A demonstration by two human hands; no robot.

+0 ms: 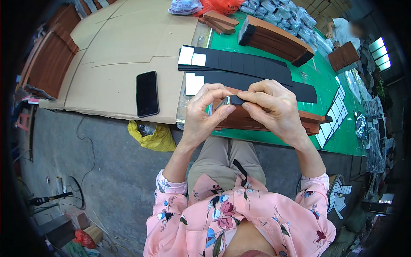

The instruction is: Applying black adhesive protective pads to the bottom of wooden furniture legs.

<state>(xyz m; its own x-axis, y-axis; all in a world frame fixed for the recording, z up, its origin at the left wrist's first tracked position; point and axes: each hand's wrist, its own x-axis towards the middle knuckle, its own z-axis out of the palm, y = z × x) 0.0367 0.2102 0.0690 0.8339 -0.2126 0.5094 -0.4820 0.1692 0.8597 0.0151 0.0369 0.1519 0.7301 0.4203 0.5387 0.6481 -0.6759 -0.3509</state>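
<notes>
Over the table's near edge, both hands meet at a small black piece with a pale, shiny bit at its left end. The thumb and fingers of my left hand pinch that left end. From the other side, my right hand grips the black part between thumb and fingertips. Much of the piece is covered by fingers, so its kind cannot be made out. Beneath the hands lie reddish-brown wood-look strips, partly hidden. Just beyond are flat black strips, with white squares at their left ends.
A black phone lies on cardboard at left. Stacked brown strips stand farther back on the green tabletop. A white-tiled sheet is at right. A yellow bag sits below the edge. Another person works at far right.
</notes>
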